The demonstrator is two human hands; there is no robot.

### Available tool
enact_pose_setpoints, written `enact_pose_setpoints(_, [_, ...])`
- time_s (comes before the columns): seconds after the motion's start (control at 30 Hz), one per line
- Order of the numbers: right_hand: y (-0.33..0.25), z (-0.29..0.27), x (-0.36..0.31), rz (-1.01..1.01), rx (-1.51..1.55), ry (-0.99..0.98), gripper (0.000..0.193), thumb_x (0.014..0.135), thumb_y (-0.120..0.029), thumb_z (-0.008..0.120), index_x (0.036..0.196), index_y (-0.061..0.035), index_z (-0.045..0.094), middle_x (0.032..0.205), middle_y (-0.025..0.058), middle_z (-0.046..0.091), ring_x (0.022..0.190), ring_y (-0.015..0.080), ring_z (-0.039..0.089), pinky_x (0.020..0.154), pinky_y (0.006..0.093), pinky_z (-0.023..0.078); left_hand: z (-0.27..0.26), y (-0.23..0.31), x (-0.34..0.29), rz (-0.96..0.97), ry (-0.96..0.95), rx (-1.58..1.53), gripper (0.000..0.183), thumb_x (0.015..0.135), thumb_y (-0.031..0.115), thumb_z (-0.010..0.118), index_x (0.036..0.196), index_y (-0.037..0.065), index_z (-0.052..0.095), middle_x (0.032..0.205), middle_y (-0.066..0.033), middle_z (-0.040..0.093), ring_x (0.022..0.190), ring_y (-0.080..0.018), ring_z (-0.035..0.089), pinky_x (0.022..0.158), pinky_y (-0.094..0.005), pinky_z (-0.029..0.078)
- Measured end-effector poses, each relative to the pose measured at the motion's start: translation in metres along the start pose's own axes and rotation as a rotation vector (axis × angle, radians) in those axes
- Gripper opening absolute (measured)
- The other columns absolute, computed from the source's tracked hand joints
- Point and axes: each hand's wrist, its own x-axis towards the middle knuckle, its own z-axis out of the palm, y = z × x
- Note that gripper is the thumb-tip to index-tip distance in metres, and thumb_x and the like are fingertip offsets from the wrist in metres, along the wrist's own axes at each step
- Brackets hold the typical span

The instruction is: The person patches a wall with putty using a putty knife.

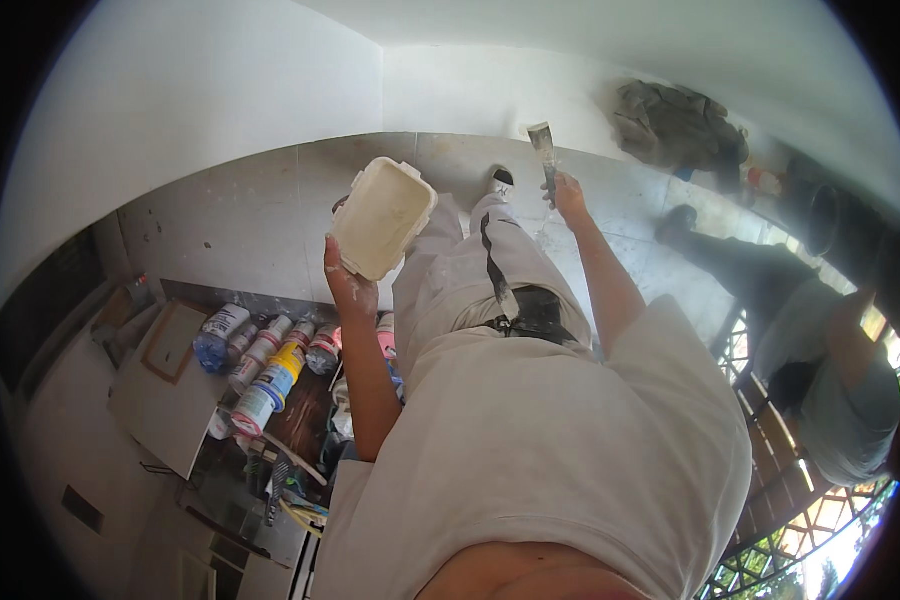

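My left hand [350, 284] grips a rectangular off-white plastic tub [382, 216] by its side, its open face turned up toward me. A thin whitish film coats the tub's inside; I cannot tell how much material it holds. Out to the right, my right hand [570, 197] is closed around the handle of a putty knife [542, 147]. The blade points up and away, with pale smears on it. Tub and knife are apart, both held in the air above the floor in front of my legs.
Pale walls [450, 90] meet in a corner ahead. Paint cans and bottles [260, 385] crowd a surface at my left, with tools beside them. A dark cloth bundle [675, 125] lies at the far right. Another person [820, 370] is close on my right, by a metal lattice.
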Motion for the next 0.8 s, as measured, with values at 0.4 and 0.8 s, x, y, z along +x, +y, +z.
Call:
enact_pose_setpoints(0.4, [-0.022, 0.072, -0.131, 0.006, -0.492, -0.028, 0.036, 0.088, -0.04, 0.068, 0.082, -0.0056, 0.06, 0.061, -0.0003, 0.052, 0.046, 0.0086, 0.046, 0.04, 0.0264, 0.035, -0.132, 0.067, -0.091, 0.125, 0.092, -0.223, 0.049, 0.1, 0.036, 0.046, 0.135, 0.002, 0.047, 0.132, -0.0091, 0.056, 0.12, -0.0204, 0.055, 0.103, -0.0363, 0.044])
enact_pose_setpoints(0.8, [-0.016, 0.236, -0.508, -0.225, -0.419, -0.709, 0.026, 0.093, -0.028, 0.063, 0.081, -0.009, 0.051, 0.057, -0.0052, 0.04, 0.046, 0.0056, 0.036, 0.042, 0.024, 0.029, -0.383, 0.038, -0.405, 0.313, 0.39, -0.325, 0.05, 0.099, 0.042, 0.046, 0.127, 0.0, 0.052, 0.114, -0.0109, 0.064, 0.102, -0.0219, 0.065, 0.082, -0.0401, 0.057])
